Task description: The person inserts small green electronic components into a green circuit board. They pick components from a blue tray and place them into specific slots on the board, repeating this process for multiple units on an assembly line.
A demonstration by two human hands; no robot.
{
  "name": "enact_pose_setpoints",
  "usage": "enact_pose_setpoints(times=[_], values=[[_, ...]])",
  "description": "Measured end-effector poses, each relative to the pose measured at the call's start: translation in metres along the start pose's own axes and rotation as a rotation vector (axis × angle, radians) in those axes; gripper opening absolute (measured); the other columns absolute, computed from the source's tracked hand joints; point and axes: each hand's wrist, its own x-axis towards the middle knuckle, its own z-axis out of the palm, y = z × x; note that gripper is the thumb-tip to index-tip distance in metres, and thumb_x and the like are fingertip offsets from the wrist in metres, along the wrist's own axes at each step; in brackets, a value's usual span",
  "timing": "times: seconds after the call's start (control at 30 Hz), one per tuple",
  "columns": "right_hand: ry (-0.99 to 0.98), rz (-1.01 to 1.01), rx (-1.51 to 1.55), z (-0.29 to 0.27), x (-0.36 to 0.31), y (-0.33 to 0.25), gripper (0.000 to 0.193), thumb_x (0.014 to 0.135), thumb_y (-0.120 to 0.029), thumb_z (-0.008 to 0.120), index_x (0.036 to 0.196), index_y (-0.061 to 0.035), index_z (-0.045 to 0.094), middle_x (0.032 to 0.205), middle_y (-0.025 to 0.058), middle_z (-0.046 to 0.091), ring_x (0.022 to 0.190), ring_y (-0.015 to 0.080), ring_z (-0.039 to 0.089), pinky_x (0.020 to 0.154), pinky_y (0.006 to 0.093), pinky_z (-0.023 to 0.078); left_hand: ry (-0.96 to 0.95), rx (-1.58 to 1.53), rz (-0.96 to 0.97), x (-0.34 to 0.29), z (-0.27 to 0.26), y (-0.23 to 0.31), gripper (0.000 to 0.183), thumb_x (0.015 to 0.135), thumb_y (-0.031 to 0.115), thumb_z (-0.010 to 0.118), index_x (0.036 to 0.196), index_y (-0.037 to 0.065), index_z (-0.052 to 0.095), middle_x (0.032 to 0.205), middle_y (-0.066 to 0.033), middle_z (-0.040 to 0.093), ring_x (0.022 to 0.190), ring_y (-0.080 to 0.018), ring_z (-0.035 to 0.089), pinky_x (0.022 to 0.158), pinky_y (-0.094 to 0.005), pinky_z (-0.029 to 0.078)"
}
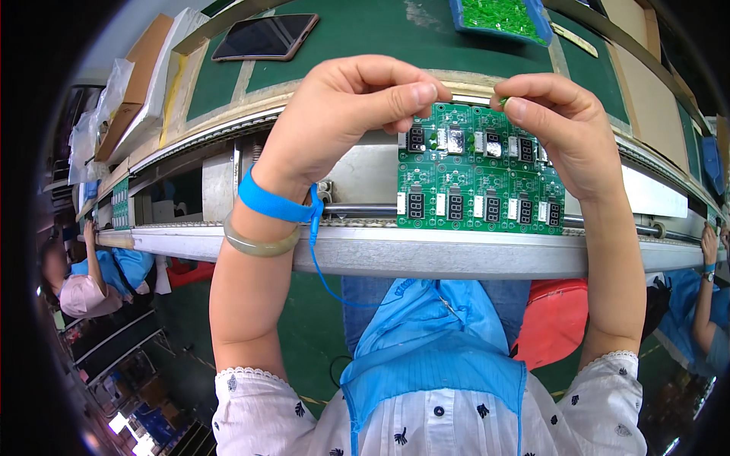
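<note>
While right hand [569,125] pinches green part [503,100], left hand [365,99] grip unclear; likely populating circuit board [471,172], next needs careful alignment.

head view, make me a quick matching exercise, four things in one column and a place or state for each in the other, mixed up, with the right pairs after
Things
1. smartphone
2. blue wrist strap
3. circuit-board panel
4. small green component

Places or states
A. bears rows of seven-segment displays
B. pinched in the right hand
C. on the green surface, upper left
D. around the wrist of the left hand

Pairs: 1-C, 2-D, 3-A, 4-B
</note>
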Motion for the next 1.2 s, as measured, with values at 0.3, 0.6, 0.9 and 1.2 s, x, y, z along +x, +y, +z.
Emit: enact_pose_setpoints(times=[0.3,0.6,0.9,1.2], values=[[0.015,-0.002,-0.151,0.004,-0.003,-0.006,0.018,0.087,-0.006,0.072,0.104,-0.0017,0.076,0.096,0.0045,0.074,0.089,0.0097,0.066,0.082,0.0234,0.052,-0.028,0.019,-0.028,-0.004,-0.004,-0.005,0.023,0.092,0.016,0.071,0.110,0.002,0.075,0.091,-0.0028,0.071,0.079,-0.0065,0.062,0.076,-0.0218,0.054],[-0.030,-0.104,-0.186,0.004,-0.008,-0.002,0.015,0.088,-0.005,0.070,0.101,-0.0012,0.076,0.095,0.0032,0.072,0.086,0.0082,0.065,0.077,0.0218,0.052,-0.002,0.040,-0.028,-0.005,0.001,-0.004,0.017,0.088,0.009,0.074,0.104,0.003,0.073,0.096,-0.0040,0.072,0.086,-0.0098,0.067,0.080,-0.0237,0.055],[-0.055,-0.296,-0.655,0.014,-0.025,-0.003,0.022,0.079,-0.002,0.071,0.101,-0.0041,0.075,0.092,0.0082,0.071,0.082,0.0172,0.066,0.073,0.0301,0.052,-0.022,0.203,0.003,-0.007,-0.005,-0.007,0.016,0.088,0.008,0.073,0.102,0.001,0.072,0.095,-0.0039,0.072,0.089,-0.0109,0.067,0.082,-0.0258,0.055],[-0.082,-0.385,-0.974,0.025,-0.028,0.003,0.023,0.079,-0.004,0.071,0.102,-0.0064,0.072,0.088,0.0091,0.070,0.082,0.0262,0.064,0.074,0.0371,0.053,-0.059,0.332,0.005,-0.007,-0.003,-0.007,0.018,0.088,0.007,0.072,0.104,-0.001,0.073,0.095,-0.0049,0.072,0.089,-0.0109,0.066,0.081,-0.0250,0.054]])
